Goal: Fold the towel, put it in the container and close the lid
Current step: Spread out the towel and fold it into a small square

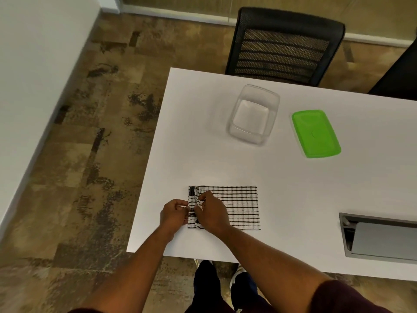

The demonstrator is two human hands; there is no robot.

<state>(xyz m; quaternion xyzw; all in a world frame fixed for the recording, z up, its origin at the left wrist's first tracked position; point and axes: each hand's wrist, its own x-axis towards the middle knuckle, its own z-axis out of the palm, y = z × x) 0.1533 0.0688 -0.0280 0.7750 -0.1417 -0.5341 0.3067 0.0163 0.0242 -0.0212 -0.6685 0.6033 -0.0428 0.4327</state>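
I stand at a white table (293, 188). The floor (90, 154) beside it is brown and patchy, and a pale wall (33, 64) runs along at 9 o'clock. One black chair (284, 46) sits at the far side of the table, at 12 o'clock. A gray slot (381, 236) is cut into the table top at 3 o'clock.

I count one towel, one clear container, one green lid, and my two hands.

The towel (237, 206) is white with black lines. It lies flat near my edge of the table. My left hand (174, 214) is at the towel's left end and pinches the cloth there. My right hand (211, 212) rests on top of the towel, just beside my left hand, and its fingers pinch a fold of the cloth. Most of the towel spreads out to 3 o'clock from my hands.

The container (253, 115) sits open, well apart from the towel, up at 12 o'clock. The lid (316, 134) lies flat on the table near the container, on its 3 o'clock side, not touching it.
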